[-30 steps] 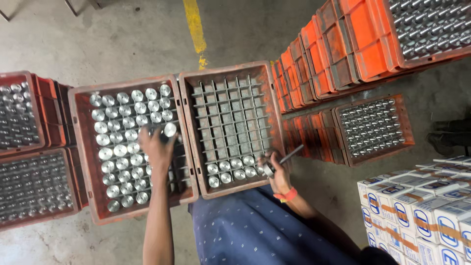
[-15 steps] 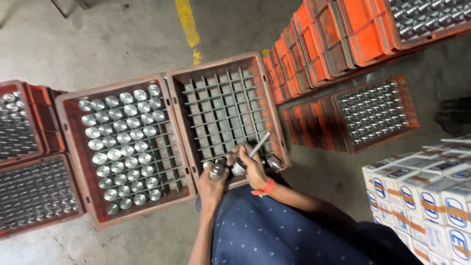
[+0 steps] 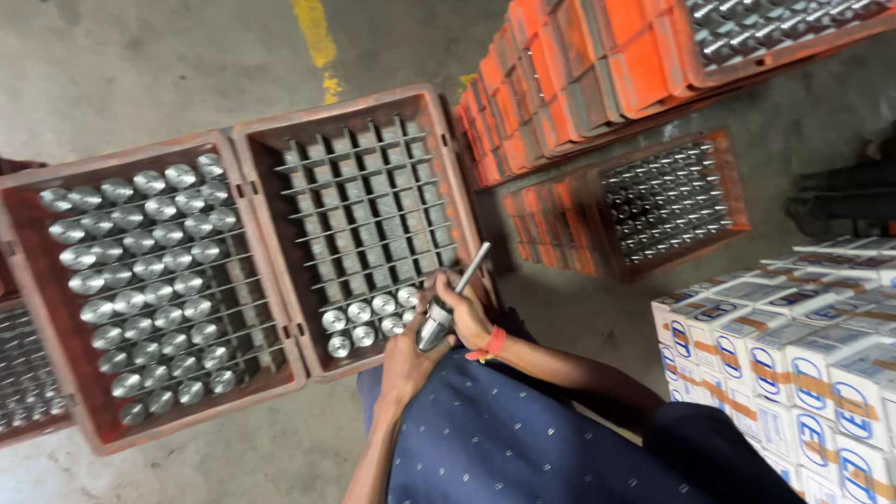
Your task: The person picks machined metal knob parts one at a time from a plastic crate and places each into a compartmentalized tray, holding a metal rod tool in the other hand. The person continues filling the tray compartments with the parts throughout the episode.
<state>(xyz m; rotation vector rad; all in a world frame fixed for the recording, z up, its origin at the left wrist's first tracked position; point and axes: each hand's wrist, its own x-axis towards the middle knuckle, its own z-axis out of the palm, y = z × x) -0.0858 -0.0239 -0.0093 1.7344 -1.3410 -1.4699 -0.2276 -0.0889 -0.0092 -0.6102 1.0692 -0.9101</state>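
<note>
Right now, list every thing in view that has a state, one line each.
Left crate: nearly full of metal cylinders.
Middle crate: mostly empty grid, a few cylinders at the near edge.
Metal cylinder: gripped between both hands.
Left hand: closed on the cylinder.
Right hand: holds a thin metal rod.
Boxes: stacked, closed.

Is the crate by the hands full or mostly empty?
Mostly empty. The crate holds only a few metal parts in its near rows; the other cells show bare grid.
</note>
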